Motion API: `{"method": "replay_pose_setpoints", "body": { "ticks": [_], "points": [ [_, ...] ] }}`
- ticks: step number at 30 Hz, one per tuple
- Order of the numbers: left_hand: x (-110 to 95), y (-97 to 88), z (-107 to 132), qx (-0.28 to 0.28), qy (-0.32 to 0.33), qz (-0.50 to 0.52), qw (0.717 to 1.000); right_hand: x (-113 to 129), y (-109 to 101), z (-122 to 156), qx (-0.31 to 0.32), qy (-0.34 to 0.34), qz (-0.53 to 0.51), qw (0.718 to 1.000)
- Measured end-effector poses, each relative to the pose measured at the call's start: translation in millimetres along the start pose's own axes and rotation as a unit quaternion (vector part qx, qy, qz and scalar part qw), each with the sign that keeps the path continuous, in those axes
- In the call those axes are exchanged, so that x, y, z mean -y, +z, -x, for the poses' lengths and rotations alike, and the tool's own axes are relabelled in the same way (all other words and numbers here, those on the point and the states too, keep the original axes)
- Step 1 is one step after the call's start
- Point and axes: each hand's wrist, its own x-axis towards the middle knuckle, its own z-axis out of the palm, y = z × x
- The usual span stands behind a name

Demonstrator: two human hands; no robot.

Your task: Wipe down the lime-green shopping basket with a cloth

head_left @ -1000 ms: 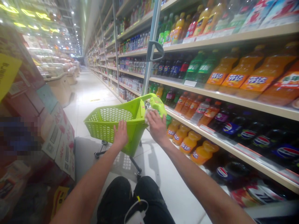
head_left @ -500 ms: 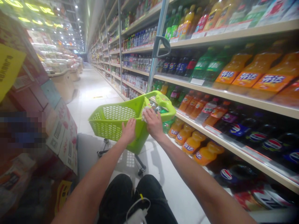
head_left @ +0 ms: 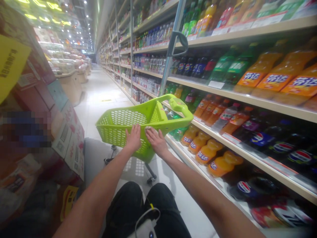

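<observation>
Currently, both bare hands rest on the near rim of a lime-green perforated plastic shopping basket on a wheeled frame (head_left: 127,118). The left hand (head_left: 133,138) lies palm down with its fingers spread, and the right hand (head_left: 156,142) does the same just beside it, its fingertips reaching the rim. Neither hand pinches anything, and the two are close but not touching.

The basket's long axis runs across the view, from its left end toward a curved lime-green plastic pull handle (head_left: 178,107) rising at its right end. The right hand lies nearer that handle; the left lies nearer the basket's middle.

To the basket's right stands a long cream-edged metal shelving unit (head_left: 247,97), stocked with orange soda in plastic bottles (head_left: 255,77) and dark Pepsi bottles (head_left: 262,138). Clear and green bottles (head_left: 170,115) show behind the basket's right end, though I cannot tell whether they sit inside it or on the shelf. To its left rises a stack of printed cardboard cartons (head_left: 66,142). Below it, the person's black trousers (head_left: 128,205) fill the bottom of the view, with a white cable (head_left: 146,219) across them.
</observation>
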Motion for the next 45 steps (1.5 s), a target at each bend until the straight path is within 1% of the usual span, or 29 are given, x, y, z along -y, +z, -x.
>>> {"method": "replay_pose_setpoints", "body": {
  "ticks": [3,5,7,8,10,12,13,15,18,20,22,23,25,27,29,31,33,36,38,40,42,45],
  "points": [
    [-5,-1.6,1,0.0,0.017,0.004,1.0,0,-4,6,0.008,-0.02,-0.001,1.0],
    [-6,-2.0,2,-0.003,0.038,0.006,0.999,-6,-13,7,-0.018,-0.014,0.002,1.0],
    [-4,-1.8,4,-0.008,0.056,0.003,0.998,-15,-23,6,-0.062,0.018,0.011,0.998],
    [-1,-1.1,5,-0.011,0.049,0.001,0.999,-19,-27,5,-0.081,0.037,0.016,0.996],
    [4,1.8,7,-0.009,0.009,-0.004,1.0,-26,-29,6,-0.098,0.054,0.025,0.993],
    [9,6.2,10,-0.007,-0.021,-0.011,1.0,-30,-25,10,-0.085,0.045,0.026,0.995],
    [10,8.5,12,-0.006,-0.022,-0.016,1.0,-30,-20,14,-0.075,0.037,0.024,0.996],
    [9,12.0,14,-0.006,-0.004,-0.026,1.0,-27,-10,23,-0.058,0.03,0.02,0.998],
    [1,13.3,16,-0.007,0.005,-0.029,1.0,-21,3,37,-0.038,0.04,0.014,0.998],
    [-4,12.9,16,-0.009,0.013,-0.028,0.999,-18,7,44,-0.019,0.038,0.004,0.999],
    [-6,13.4,18,-0.011,0.026,-0.026,0.999,-15,6,46,-0.008,0.026,-0.006,1.0],
    [-5,14.4,20,-0.014,0.032,-0.024,0.999,-14,3,46,-0.012,0.023,-0.009,1.0],
    [0,17.8,25,-0.023,0.028,-0.024,0.999,-12,-5,39,-0.039,0.033,-0.008,0.999],
    [5,21.9,31,-0.034,0.011,-0.025,0.999,-12,-12,28,-0.075,0.057,-0.004,0.996],
    [9,24.9,36,-0.04,0.0,-0.026,0.999,-11,-16,16,-0.095,0.073,-0.001,0.993],
    [9,26.3,38,-0.042,0.001,-0.025,0.999,-8,-14,5,-0.084,0.07,-0.007,0.994],
    [9,26.4,39,-0.04,0.011,-0.025,0.999,-2,-7,1,-0.055,0.059,-0.021,0.997],
    [14,26.3,42,-0.039,0.036,-0.034,0.998,9,10,7,-0.019,0.05,-0.039,0.998],
    [23,26.6,45,-0.041,0.022,-0.039,0.998,15,19,15,-0.008,0.045,-0.043,0.998],
    [35,26.9,48,-0.042,-0.018,-0.04,0.998,19,25,23,-0.001,0.038,-0.044,0.998],
    [46,27.3,51,-0.042,-0.04,-0.04,0.998,22,24,25,-0.001,0.031,-0.044,0.999],
    [51,27.7,52,-0.042,-0.037,-0.041,0.998,27,14,15,-0.025,0.029,-0.047,0.998]
  ]
}}
